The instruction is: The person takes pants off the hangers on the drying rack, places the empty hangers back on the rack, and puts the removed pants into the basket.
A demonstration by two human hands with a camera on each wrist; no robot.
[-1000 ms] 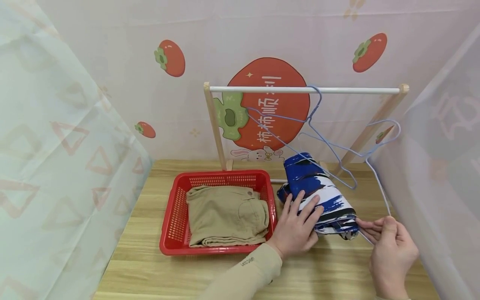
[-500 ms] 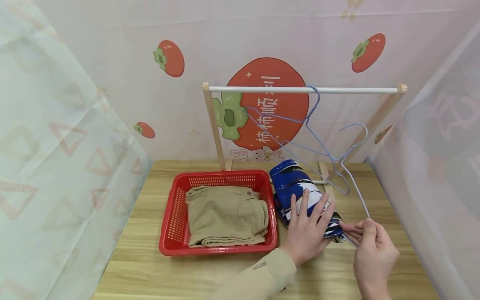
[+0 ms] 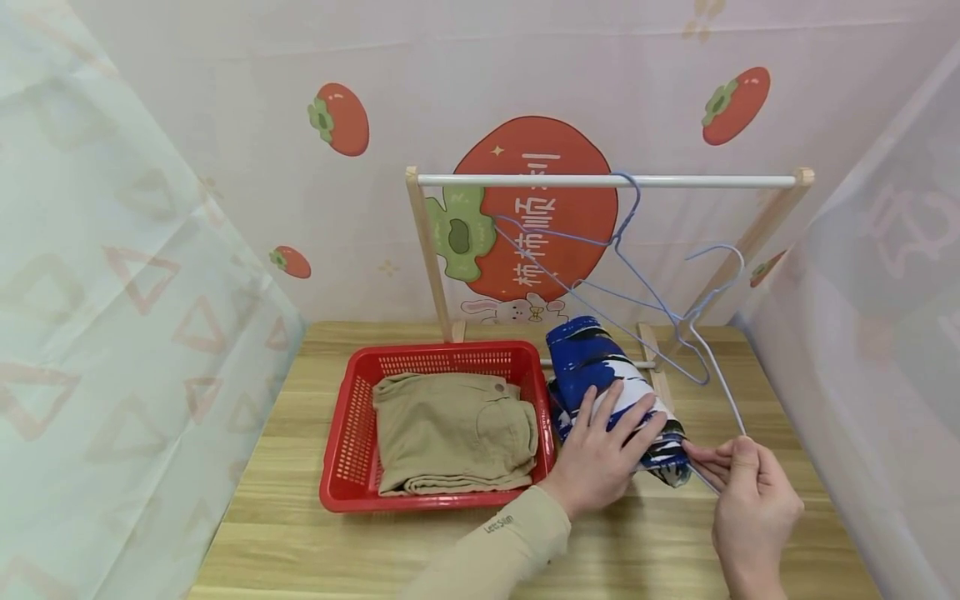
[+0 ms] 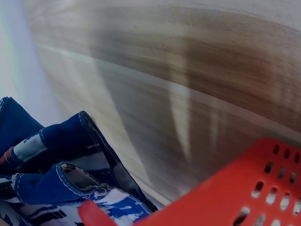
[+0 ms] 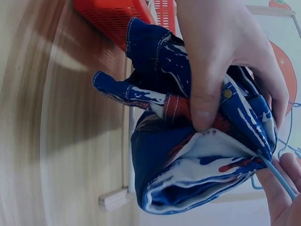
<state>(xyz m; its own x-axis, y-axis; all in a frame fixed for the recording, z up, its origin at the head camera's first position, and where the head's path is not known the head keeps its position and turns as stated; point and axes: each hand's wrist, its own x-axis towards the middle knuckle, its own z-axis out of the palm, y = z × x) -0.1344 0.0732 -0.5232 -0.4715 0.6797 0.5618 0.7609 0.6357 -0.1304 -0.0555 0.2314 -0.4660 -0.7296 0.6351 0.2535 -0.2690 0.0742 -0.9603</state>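
Note:
In the head view, a blue, white and black patterned denim garment (image 3: 600, 379) hangs folded over the lower bar of a light-blue wire hanger (image 3: 720, 371). My left hand (image 3: 596, 458) grips it, fingers spread over the top. The right wrist view shows that hand's thumb pressing the garment (image 5: 193, 155) from the other side, near a brass button. At the hanger's near corner, my right hand (image 3: 753, 500) pinches the wire beside the garment's edge. The left wrist view catches cloth (image 4: 61, 150) but no hand.
Left of the garment stands a red plastic basket (image 3: 335, 467) with folded khaki trousers (image 3: 450, 433) inside. Behind is a wooden rack with a white rail (image 3: 510, 180), bearing another blue hanger (image 3: 630, 208). Fabric walls enclose the wooden table (image 3: 285, 533) at the back and sides.
The held hanger and garment have shifted left overall, with the right hand following. Over the last half second they drift slightly back right, and the left hand slides a little left along the cloth.

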